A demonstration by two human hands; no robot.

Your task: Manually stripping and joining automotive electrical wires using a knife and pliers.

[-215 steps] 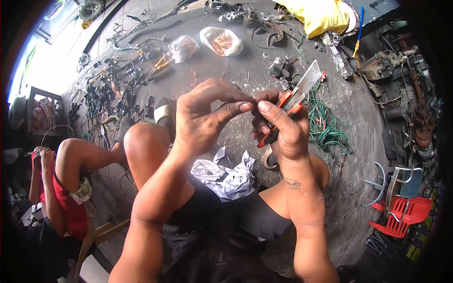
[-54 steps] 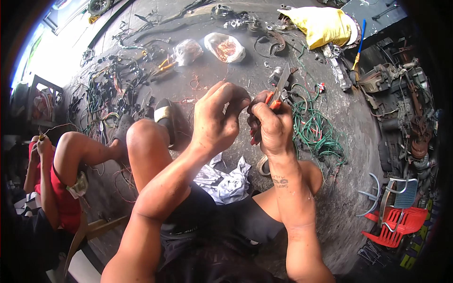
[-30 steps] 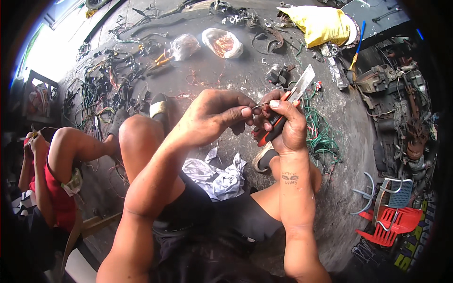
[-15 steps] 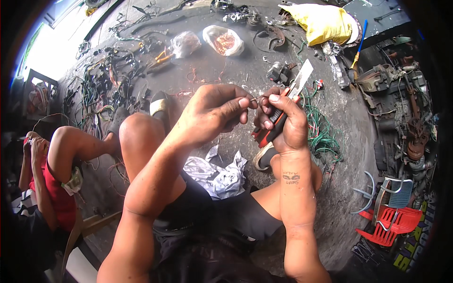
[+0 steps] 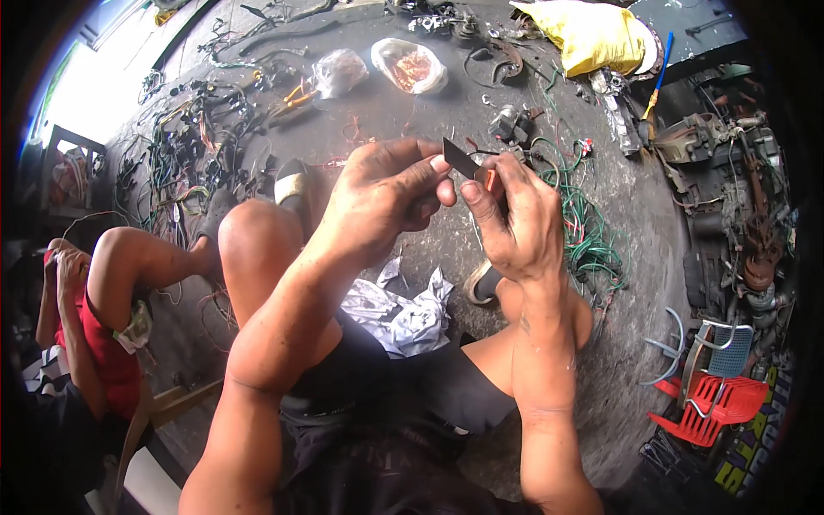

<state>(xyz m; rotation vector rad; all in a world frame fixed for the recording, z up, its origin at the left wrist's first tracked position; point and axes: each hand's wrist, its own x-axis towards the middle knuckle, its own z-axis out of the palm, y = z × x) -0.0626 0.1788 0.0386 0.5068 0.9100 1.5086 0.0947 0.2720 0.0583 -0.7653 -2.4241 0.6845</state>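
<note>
In front of me, my left hand is pinched closed, thumb against the bent fingers. Whatever lies in that pinch is hidden now. My right hand grips a utility knife; a bit of its orange-red handle shows between thumb and fingers. Its wide, dark blade slants up and left, with the tip beside my left thumb. Below the hands, a crumpled white cloth lies on the floor between my legs.
Tangled green wires lie right of my hands, near a small metal part. Ahead are an open bag of copper strands, another plastic bag and orange-handled pliers. Dark harnesses spread left, near a seated person. Red chairs stand right.
My right hand has turned over, swinging the blade from pointing up and right to pointing up and left, against my left fingertips. The thin brownish bit between my fingertips is no longer visible.
</note>
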